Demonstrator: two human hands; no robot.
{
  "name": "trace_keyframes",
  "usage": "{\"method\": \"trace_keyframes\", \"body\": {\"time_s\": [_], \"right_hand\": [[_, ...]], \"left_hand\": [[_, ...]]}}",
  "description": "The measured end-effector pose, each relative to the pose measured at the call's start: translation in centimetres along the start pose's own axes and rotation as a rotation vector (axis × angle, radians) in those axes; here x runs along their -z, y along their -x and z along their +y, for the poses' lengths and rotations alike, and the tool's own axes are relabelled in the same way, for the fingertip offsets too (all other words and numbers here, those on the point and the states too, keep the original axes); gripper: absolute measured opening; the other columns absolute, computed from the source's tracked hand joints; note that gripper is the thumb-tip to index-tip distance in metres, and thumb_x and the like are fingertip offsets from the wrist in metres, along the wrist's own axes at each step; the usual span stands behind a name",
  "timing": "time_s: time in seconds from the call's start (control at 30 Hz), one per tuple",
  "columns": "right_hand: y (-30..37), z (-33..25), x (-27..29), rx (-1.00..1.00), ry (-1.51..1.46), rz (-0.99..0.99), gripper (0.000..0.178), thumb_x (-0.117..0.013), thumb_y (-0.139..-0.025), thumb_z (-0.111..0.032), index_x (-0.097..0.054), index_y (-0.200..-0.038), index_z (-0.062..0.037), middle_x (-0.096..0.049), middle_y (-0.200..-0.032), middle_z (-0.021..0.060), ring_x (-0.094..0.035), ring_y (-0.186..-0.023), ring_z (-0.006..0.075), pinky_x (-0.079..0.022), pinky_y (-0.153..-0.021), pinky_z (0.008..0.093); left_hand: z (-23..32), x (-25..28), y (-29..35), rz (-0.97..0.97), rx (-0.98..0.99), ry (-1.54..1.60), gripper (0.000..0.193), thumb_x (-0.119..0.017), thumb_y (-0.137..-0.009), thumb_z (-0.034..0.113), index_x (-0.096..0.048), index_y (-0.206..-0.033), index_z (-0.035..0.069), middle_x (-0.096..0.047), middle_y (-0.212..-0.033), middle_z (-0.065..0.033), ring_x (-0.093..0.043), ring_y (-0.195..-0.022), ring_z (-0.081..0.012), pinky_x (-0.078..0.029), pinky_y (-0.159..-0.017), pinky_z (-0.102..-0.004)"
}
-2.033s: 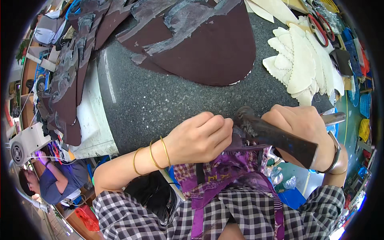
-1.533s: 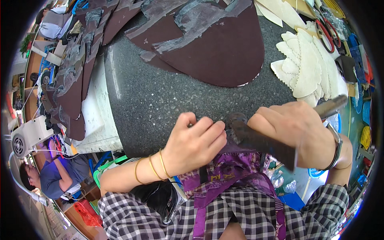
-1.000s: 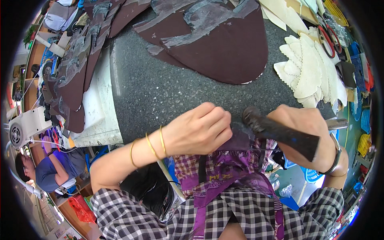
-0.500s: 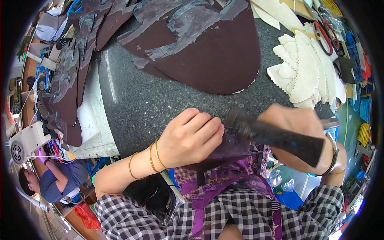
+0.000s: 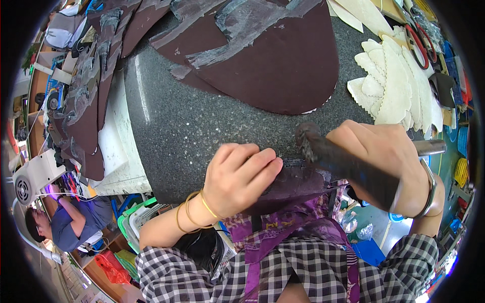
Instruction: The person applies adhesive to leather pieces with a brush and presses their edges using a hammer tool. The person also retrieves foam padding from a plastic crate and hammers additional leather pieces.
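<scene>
My right hand (image 5: pixel 381 156) is closed round a hammer (image 5: pixel 356 174). Its long black head slants in front of my fingers, and the end of a metal handle sticks out on the right. The hammer's upper end hangs near the edge of a dark leather piece (image 5: pixel 298 188), which lies on the near edge of the dark stone slab (image 5: pixel 172 131). Fingers curled, my left hand (image 5: pixel 237 177) pinches that piece by its left part. Where my fingertips touch it is partly hidden.
Brown leather pieces (image 5: pixel 283 76) with grey patches lie across the back and left of the slab. Cream scallop-edged pieces (image 5: pixel 389 86) are stacked at the right, near red-handled scissors (image 5: pixel 418 48). A green basket (image 5: pixel 132 222) stands below left; another person (image 5: pixel 76 222) sits beyond.
The hammer has tilted a little more steeply, and my right hand has shifted slightly right and up. My left hand stays on the leather piece. The whole view has moved slightly.
</scene>
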State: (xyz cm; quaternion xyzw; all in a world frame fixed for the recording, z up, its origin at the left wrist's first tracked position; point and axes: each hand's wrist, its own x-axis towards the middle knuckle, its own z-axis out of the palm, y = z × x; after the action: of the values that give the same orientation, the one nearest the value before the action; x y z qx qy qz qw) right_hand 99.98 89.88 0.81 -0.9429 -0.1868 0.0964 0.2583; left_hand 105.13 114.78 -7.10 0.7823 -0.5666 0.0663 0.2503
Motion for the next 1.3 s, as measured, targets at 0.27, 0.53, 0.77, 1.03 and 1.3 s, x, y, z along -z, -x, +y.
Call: {"method": "trace_keyframes", "body": {"time_s": [0.27, 0.53, 0.77, 1.03, 1.3], "right_hand": [[-0.7, -1.2, -0.5, 0.052, 0.014, -0.148, 0.021, -0.063, -0.077, -0.018, -0.052, -0.089, -0.0052, -0.050, -0.071, 0.0086, -0.059, -0.063, 0.0268, -0.044, -0.052, 0.0368], [-0.5, -1.4, -0.7, 0.064, -0.054, -0.110, 0.019, -0.062, -0.077, -0.014, -0.052, -0.090, -0.0043, -0.050, -0.073, 0.0099, -0.058, -0.063, 0.0289, -0.044, -0.052, 0.0381], [-0.7, -1.3, -0.5, 0.012, -0.141, -0.136, 0.025, -0.063, -0.071, -0.011, -0.051, -0.092, -0.0039, -0.051, -0.074, 0.0110, -0.058, -0.065, 0.0320, -0.044, -0.054, 0.0391], [-0.4, -2.0, -0.9, 0.015, 0.033, -0.099, 0.020, -0.062, -0.076, -0.008, -0.051, -0.092, -0.0057, -0.051, -0.074, 0.0104, -0.059, -0.066, 0.0307, -0.045, -0.054, 0.0376], [-1.5, -1.2, -0.7, 0.022, -0.081, -0.046, 0.034, -0.068, -0.067, -0.005, -0.052, -0.096, -0.0046, -0.053, -0.077, 0.0101, -0.059, -0.064, 0.0331, -0.045, -0.052, 0.0403]], "left_hand": [[1.9, 0.6, -1.3, -0.060, 0.009, -0.101, 0.013, -0.065, -0.071, 0.007, -0.064, -0.082, 0.001, -0.060, -0.089, -0.0088, -0.058, -0.078, -0.0218, -0.049, -0.065, -0.0295], [3.4, -0.4, -1.1, -0.037, 0.334, -0.022, 0.020, -0.067, -0.077, 0.011, -0.062, -0.096, 0.006, -0.058, -0.091, -0.0054, -0.056, -0.081, -0.0201, -0.041, -0.067, -0.0322], [3.0, -0.5, 1.3, 0.113, 0.407, 0.092, 0.022, -0.075, -0.073, 0.013, -0.068, -0.094, 0.009, -0.063, -0.089, -0.0013, -0.058, -0.081, -0.0182, -0.037, -0.071, -0.0335], [3.3, -1.9, 2.1, 0.240, 0.226, -0.074, 0.025, -0.068, -0.068, 0.009, -0.071, -0.093, 0.004, -0.064, -0.089, -0.0033, -0.060, -0.080, -0.0183, -0.045, -0.070, -0.0327], [3.4, -0.2, 0.8, 0.080, 0.202, -0.107, 0.019, -0.063, -0.071, 0.006, -0.069, -0.088, 0.002, -0.062, -0.091, -0.0037, -0.057, -0.075, -0.0146, -0.039, -0.067, -0.0316]]}}
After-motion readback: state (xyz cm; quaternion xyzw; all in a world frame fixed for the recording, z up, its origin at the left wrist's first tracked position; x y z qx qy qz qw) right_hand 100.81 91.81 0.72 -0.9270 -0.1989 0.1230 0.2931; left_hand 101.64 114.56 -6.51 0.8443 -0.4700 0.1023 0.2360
